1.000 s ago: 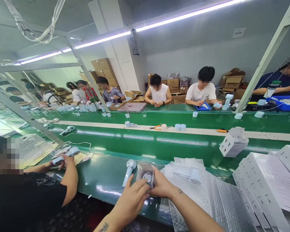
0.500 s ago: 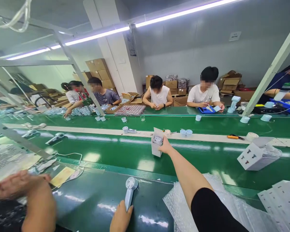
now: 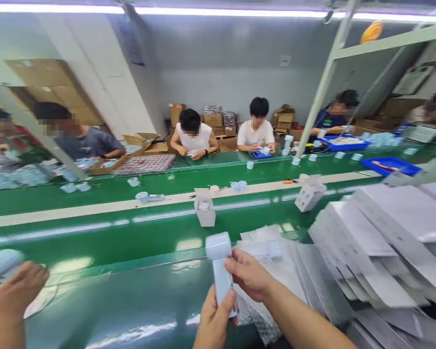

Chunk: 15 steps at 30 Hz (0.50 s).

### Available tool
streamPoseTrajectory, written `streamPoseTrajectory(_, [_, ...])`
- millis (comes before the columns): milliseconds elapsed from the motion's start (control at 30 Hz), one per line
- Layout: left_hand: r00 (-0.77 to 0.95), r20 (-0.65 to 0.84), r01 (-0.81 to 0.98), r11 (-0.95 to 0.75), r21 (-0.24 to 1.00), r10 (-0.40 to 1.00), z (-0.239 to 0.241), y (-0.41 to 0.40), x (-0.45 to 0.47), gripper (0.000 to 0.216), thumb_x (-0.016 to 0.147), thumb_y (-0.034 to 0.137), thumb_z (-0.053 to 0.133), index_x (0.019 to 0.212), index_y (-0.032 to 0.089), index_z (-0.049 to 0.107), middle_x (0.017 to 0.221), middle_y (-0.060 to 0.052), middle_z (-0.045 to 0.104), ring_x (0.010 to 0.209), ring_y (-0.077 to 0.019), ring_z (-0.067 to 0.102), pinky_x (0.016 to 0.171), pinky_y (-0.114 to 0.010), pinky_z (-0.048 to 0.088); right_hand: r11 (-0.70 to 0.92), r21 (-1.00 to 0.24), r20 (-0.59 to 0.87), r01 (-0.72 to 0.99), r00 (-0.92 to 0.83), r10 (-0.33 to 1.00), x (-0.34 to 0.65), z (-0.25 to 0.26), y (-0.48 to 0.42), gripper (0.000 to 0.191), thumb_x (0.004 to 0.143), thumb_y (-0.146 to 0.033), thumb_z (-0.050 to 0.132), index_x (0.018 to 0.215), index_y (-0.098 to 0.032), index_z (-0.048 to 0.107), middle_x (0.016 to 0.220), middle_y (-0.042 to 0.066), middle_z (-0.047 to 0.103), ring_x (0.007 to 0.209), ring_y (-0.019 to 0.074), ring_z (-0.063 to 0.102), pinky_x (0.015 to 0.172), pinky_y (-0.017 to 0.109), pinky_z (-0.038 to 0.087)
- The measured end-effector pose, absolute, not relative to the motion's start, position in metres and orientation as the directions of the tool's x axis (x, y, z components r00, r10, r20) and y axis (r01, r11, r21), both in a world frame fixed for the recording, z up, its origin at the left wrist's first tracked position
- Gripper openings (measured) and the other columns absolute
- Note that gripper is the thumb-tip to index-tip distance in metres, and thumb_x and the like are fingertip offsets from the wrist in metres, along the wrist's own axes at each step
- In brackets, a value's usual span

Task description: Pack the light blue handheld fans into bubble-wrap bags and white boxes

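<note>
A pale blue hand-held fan (image 3: 220,264) stands upright in front of me, head up. My left hand (image 3: 213,322) grips the lower end of its handle. My right hand (image 3: 247,274) touches the handle from the right, just under the head. Beyond it, on the moving green belt (image 3: 131,232), stands a small white open box (image 3: 205,209) with a part inside. Clear bubble-wrap bags (image 3: 276,257) lie right of my hands.
Stacks of flat white cartons (image 3: 378,237) fill the right side. Another white box (image 3: 308,195) rides the belt further right. A co-worker's hand (image 3: 10,295) with a pale fan is at the left. Several people sit across the line with blue trays (image 3: 390,166) and cardboard boxes.
My right hand came back from the belt, leaving the white box there. My left hand lifted the fan off the table, and both hands now hold it upright. The camera turned right.
</note>
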<state>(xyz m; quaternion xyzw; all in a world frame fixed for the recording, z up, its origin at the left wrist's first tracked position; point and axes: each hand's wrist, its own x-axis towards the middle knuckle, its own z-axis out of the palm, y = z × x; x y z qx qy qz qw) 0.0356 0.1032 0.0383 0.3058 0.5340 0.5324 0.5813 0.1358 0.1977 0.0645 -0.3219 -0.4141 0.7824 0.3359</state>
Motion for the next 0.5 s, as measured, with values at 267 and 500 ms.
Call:
streamPoseTrajectory(267, [0.310, -0.114, 0.391, -0.017, 0.920, 0.944, 0.022, 0.103, 0.080, 0.052, 0.084, 0.066, 0.040, 0.063, 0.020, 0.052, 0.063, -0.001, 0.054, 0.061, -0.0159, 0.051, 0.059, -0.029, 0.042, -0.393, -0.633, -0.567, -0.667, 0.053, 0.822, 0.297, 0.044, 0.061, 0.048, 0.062, -0.052, 0.080, 0.090, -0.015, 0.066, 0.093, 0.009, 0.072, 0.068, 0.0168, 0.065, 0.062, 0.031, 0.053])
streamPoseTrajectory(500, [0.788, 0.061, 0.468, -0.660, 0.588, 0.613, 0.009, 0.122, 0.171, 0.027, 0.092, 0.020, 0.033, 0.098, 0.022, 0.059, 0.095, -0.008, 0.066, 0.091, -0.0210, 0.060, 0.081, -0.034, 0.048, -0.464, -0.569, -0.753, -0.679, 0.202, 0.627, 0.374, -0.016, -0.008, 0.051, 0.049, -0.046, 0.089, 0.085, -0.019, 0.065, 0.070, 0.003, 0.071, 0.067, 0.0180, 0.067, 0.059, 0.027, 0.055])
